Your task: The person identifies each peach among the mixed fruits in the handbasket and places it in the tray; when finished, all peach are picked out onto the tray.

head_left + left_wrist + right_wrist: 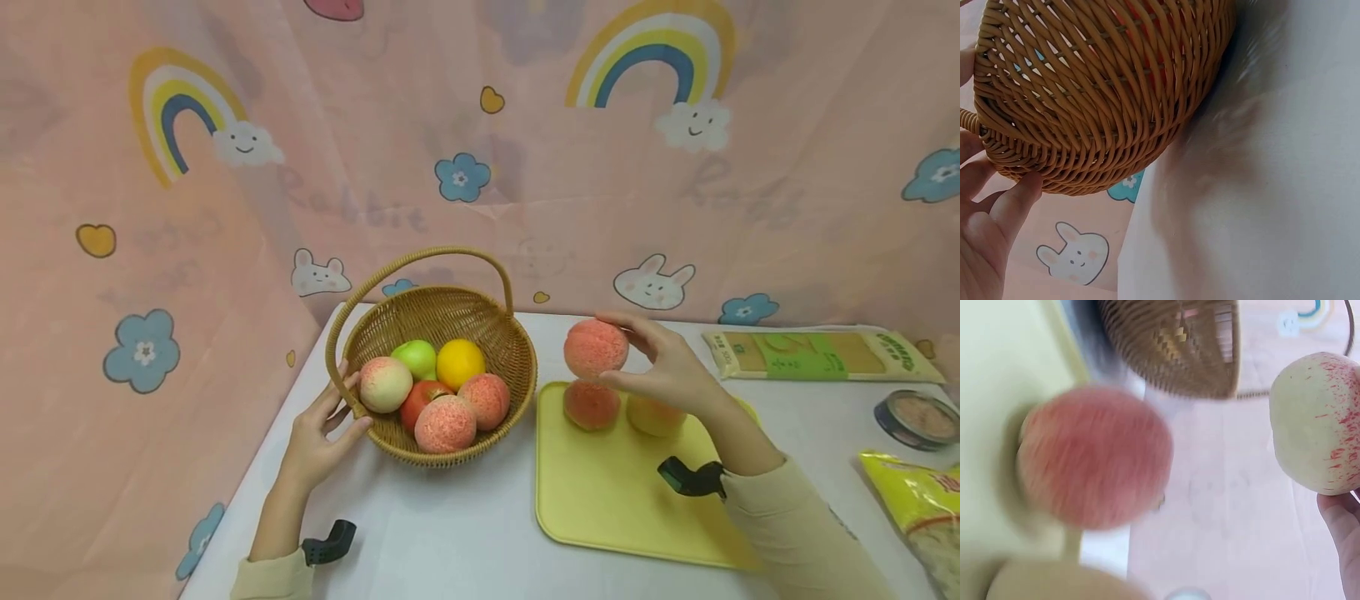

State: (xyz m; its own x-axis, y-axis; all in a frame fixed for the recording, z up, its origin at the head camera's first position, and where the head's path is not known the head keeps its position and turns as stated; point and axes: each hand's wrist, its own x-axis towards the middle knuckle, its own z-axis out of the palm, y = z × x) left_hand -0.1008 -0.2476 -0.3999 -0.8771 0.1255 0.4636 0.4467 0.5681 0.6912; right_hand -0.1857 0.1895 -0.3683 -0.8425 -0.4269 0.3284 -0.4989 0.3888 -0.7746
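My right hand (pixel 678 371) grips a pink peach (pixel 595 348) between thumb and fingers, above the back edge of a yellow tray (pixel 600 512). The right wrist view shows the paler side of this held peach (pixel 1310 425). Another peach (pixel 592 408) and a yellowish fruit (pixel 654 418) lie on the tray, the latter partly behind the wrist. At the left, my left hand (pixel 318 442) holds the side of a wicker basket (pixel 427 312) near the handle's base, thumb against the outer weave. The basket contains several peaches, a green fruit (pixel 417 359), an orange (pixel 461 363) and a red fruit (pixel 422 400).
To the right of the tray are a long noodle packet (pixel 825 354), a round tin (pixel 917 418) and a yellow bag (pixel 918 508). A pink patterned cloth (pixel 465 225) hangs behind the white table (pixel 435 533). The basket's tall handle (pixel 450 251) arches over its fruit.
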